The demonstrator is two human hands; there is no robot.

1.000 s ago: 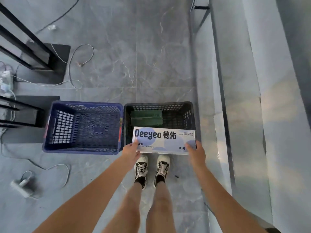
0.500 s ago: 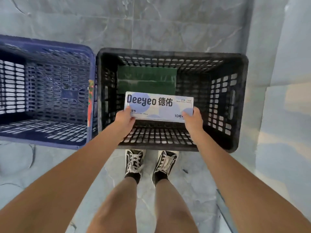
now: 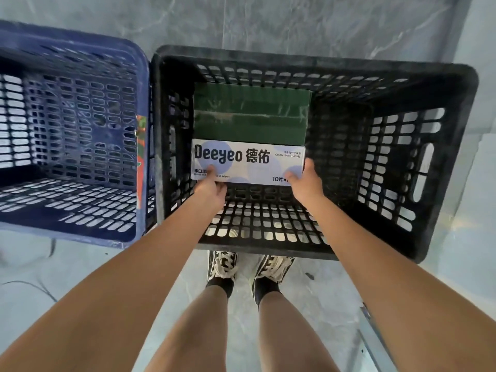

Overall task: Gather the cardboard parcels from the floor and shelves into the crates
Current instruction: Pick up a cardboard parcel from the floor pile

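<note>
A white and lilac parcel (image 3: 249,162) printed "Deeyeo" is low inside the black crate (image 3: 442,162), right in front of a green parcel (image 3: 251,114) that lies at the crate's back. My left hand (image 3: 212,187) grips the white parcel's near left corner. My right hand (image 3: 304,183) grips its near right corner, thumb on top. The blue crate (image 3: 80,140) stands touching the black one on the left, with no parcel showing inside it.
Both crates sit on a grey marble floor (image 3: 268,20). My two shoes (image 3: 249,267) stand just behind the black crate's near wall. A thin cable (image 3: 32,288) trails on the floor at the lower left.
The white parcel has gone from above the black crate's near rim down into it, against the green parcel. My head has dropped closer to the crates.
</note>
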